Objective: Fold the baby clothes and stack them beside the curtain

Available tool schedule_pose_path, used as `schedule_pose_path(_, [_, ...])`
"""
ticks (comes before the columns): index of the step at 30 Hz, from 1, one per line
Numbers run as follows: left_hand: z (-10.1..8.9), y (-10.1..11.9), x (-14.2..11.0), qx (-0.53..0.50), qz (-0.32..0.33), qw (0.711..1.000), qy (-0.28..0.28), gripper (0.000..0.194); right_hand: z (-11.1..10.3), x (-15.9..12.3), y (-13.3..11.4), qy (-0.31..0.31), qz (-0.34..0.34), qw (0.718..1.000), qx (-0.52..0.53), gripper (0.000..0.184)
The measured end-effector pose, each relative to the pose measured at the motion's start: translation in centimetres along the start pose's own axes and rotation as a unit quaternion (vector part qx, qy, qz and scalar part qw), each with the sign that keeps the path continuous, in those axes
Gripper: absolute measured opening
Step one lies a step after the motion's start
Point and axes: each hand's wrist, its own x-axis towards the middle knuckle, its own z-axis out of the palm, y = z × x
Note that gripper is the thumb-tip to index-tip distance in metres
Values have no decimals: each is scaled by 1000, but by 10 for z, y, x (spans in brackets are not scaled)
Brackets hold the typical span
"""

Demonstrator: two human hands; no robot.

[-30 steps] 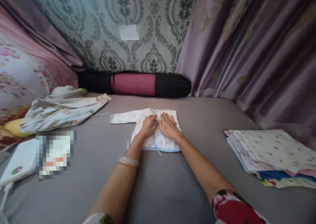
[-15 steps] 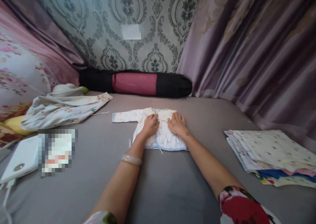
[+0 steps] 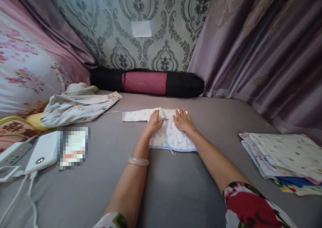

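A small white baby shirt [image 3: 179,139] with pale prints and light blue edging lies on the grey bed sheet. Its left sleeve [image 3: 136,115] stretches out to the side, while no sleeve sticks out on the right. My left hand [image 3: 155,123] rests on the shirt near that sleeve's shoulder, thumb apart from the fingers. On the upper right part of the shirt, my right hand [image 3: 183,121] lies flat with its fingers spread. Both hands press on the cloth without gripping it. A thin white tie [image 3: 172,152] pokes out below the hem.
Folded printed clothes [image 3: 284,154] are stacked at the right. To the left lie a crumpled printed garment [image 3: 80,107], a white power bank [image 3: 44,151] with cables, a power strip [image 3: 16,153] and a blurred-out item [image 3: 74,147]. A black and pink long bag [image 3: 144,83] lies along the wall.
The view has turned a little left, so everything sits further right. My left hand has shifted slightly on the shirt, its fingers now closer together. My right hand stays flat on the cloth.
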Motion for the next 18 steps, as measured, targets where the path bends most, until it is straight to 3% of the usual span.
schedule_pose_path(4, [-17, -9, 0, -27, -19, 999, 40, 50, -14, 5, -11, -34, 21, 999, 33, 64])
schedule_pose_path(8, [-29, -18, -1, -51, -58, 995, 70, 43, -20, 15, -36, -17, 63, 995, 78, 72])
schedule_pose_path(12, [-35, -29, -3, -42, -96, 988, 113, 40, -9, 22, -53, -10, 111, 990, 86, 77])
schedule_pose_path(18, [-43, -35, -5, -2, -160, 974, 158, 36, 6, 23, -54, 22, 121, 991, 53, 75])
